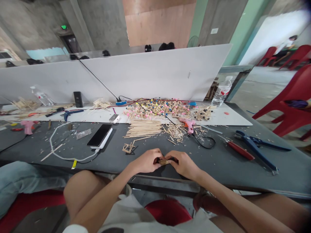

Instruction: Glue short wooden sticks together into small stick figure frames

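Close to the table's front edge, my left hand (151, 160) and my right hand (182, 162) pinch a small bundle of short wooden sticks (164, 161) from its two sides. The sticks lie side by side, and my fingers partly hide them. To the left of my hands rests a small open frame made of sticks (128, 148). Beyond them lie a row of long wooden sticks (143, 128) and a loose pile of short stick pieces (175, 132). A pink glue gun (189, 124) sits just right of that pile.
A phone on a white power bank (100, 136) lies left with a white cable. At right are a red-handled tool (240, 151) and blue-handled cutters (257, 147). Many colour-tipped sticks (157, 108) heap before the white partition (150, 76). A water bottle (222, 91) stands at the far right.
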The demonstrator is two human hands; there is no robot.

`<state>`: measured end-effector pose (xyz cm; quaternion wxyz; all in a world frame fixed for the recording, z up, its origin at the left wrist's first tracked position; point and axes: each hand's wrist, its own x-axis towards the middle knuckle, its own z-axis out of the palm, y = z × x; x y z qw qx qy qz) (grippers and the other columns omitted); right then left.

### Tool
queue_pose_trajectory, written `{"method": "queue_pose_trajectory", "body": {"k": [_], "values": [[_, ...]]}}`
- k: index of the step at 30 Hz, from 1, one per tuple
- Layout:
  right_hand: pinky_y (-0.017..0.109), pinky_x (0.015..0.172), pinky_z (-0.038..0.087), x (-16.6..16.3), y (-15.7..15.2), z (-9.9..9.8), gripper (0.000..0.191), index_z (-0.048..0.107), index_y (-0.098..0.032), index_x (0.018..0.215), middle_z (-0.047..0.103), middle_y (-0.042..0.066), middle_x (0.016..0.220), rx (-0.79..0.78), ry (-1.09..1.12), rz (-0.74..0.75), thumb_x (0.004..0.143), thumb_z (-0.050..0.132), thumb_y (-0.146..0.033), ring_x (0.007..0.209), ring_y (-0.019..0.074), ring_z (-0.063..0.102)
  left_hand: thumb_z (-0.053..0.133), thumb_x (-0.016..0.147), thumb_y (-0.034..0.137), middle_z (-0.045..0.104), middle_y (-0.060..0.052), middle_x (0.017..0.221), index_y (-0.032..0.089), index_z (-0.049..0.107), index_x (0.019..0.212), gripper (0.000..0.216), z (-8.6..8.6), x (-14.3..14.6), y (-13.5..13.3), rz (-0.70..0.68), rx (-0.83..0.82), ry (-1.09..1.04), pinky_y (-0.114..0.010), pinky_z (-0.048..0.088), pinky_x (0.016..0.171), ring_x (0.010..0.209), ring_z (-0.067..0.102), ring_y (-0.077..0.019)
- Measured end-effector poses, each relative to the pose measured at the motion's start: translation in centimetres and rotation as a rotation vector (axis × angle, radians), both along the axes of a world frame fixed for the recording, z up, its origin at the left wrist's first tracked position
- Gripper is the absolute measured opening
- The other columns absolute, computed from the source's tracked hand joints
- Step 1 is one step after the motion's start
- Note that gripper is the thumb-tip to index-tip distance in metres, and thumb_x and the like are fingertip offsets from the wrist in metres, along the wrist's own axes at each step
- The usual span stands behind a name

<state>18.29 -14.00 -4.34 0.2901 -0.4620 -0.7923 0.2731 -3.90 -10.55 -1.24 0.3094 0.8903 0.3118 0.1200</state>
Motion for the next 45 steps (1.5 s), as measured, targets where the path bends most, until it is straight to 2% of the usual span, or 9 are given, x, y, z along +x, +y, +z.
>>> {"method": "queue_pose_trajectory", "body": {"k": [7,11,19,24,27,32,38,45], "values": [[0.025,0.07,0.048,-0.1,0.0,0.3,0.024,0.07,-0.022,0.097,0.074,0.003,0.095,0.001,0.006,0.006,0.081,0.055,-0.012,0.079,0.0171,0.066,0.063,0.079,0.011,0.058,-0.004,0.093,0.017,0.067,0.095,0.018,0.0,0.1,-0.2,0.012,0.005,0.003,-0.023,0.042,0.064,0.069,0.055,-0.0117],[0.026,0.067,0.047,-0.1,-0.1,0.4,0.021,0.07,-0.022,0.096,0.074,0.002,0.092,-0.007,-0.006,-0.007,0.081,0.057,-0.014,0.072,0.0162,0.064,0.063,0.079,0.01,0.06,-0.005,0.098,0.018,0.067,0.1,0.023,0.1,0.1,-0.2,0.002,0.009,0.005,-0.023,0.043,0.065,0.07,0.056,-0.0121],[0.026,0.071,0.046,-0.1,-0.2,0.6,0.021,0.069,-0.022,0.097,0.074,0.002,0.096,-0.033,-0.003,-0.005,0.082,0.058,-0.014,0.08,0.0171,0.065,0.061,0.077,0.01,0.059,-0.004,0.095,0.017,0.067,0.096,0.021,-0.4,0.4,-0.5,0.046,0.056,-0.002,-0.022,0.043,0.064,0.07,0.057,-0.0124],[0.025,0.063,0.043,-0.1,-0.3,0.6,0.022,0.068,-0.023,0.098,0.073,0.002,0.096,-0.029,-0.044,-0.016,0.079,0.06,-0.014,0.065,0.014,0.057,0.062,0.079,0.014,0.06,-0.004,0.092,0.017,0.066,0.09,0.012,-0.7,0.6,-0.7,0.063,0.096,0.006,-0.022,0.043,0.064,0.07,0.057,-0.0126],[0.025,0.063,0.042,-0.1,-0.3,0.5,0.023,0.068,-0.023,0.098,0.072,0.002,0.096,-0.027,-0.042,-0.016,0.079,0.06,-0.013,0.064,0.0135,0.056,0.063,0.081,0.018,0.061,-0.004,0.091,0.017,0.068,0.089,0.009,-1.0,0.9,-0.8,0.1,0.111,0.001,-0.023,0.043,0.065,0.07,0.058,-0.0131],[0.025,0.067,0.043,-0.3,-0.5,0.7,0.025,0.068,-0.022,0.098,0.073,0.001,0.098,-0.056,-0.027,-0.031,0.079,0.058,-0.01,0.071,0.0146,0.06,0.063,0.084,0.021,0.062,-0.004,0.09,0.017,0.07,0.089,0.009,-1.4,1.3,-0.9,0.139,0.128,-0.007,-0.023,0.044,0.067,0.073,0.06,-0.0141],[0.026,0.07,0.045,-0.3,-0.5,0.7,0.025,0.068,-0.022,0.098,0.073,0.002,0.098,-0.055,-0.024,-0.028,0.08,0.056,-0.01,0.08,0.0171,0.065,0.064,0.083,0.017,0.062,-0.004,0.091,0.017,0.072,0.091,0.011,-0.7,0.6,-0.4,0.064,0.055,-0.026,-0.022,0.043,0.065,0.071,0.058,-0.0122],[0.027,0.08,0.047,-0.1,-0.1,-0.1,0.032,0.068,-0.023,0.099,0.073,0.002,0.1,0.005,-0.007,0.015,0.08,0.049,-0.004,0.091,0.0186,0.067,0.065,0.076,0.006,0.062,-0.005,0.104,0.018,0.071,0.106,0.033,-0.4,-0.2,0.4,-0.017,0.001,0.005,-0.022,0.044,0.067,0.074,0.058,-0.0122]]}}
